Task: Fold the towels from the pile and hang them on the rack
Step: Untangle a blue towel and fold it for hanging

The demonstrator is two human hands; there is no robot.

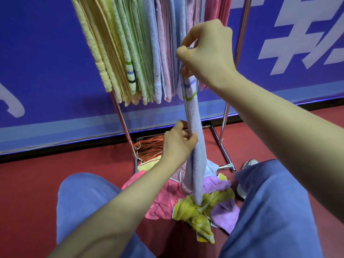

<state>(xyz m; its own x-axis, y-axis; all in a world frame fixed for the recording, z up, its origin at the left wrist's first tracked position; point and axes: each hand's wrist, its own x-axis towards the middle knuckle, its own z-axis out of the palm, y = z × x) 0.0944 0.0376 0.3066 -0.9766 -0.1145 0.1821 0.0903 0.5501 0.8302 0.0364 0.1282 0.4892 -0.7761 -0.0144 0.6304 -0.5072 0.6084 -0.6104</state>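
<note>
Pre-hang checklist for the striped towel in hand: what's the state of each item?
1. Right hand pinches the top of the striped towel: ok.
2. Left hand grips it midway down: ok.
3. Towel folded flat: cannot tell; it hangs as a narrow strip.
4. Lower end lifted off the pile: not ok; the tip appears to reach the yellow cloth.
5. Free slot on the rack: cannot tell; the rail is out of view above the hung towels.
</note>
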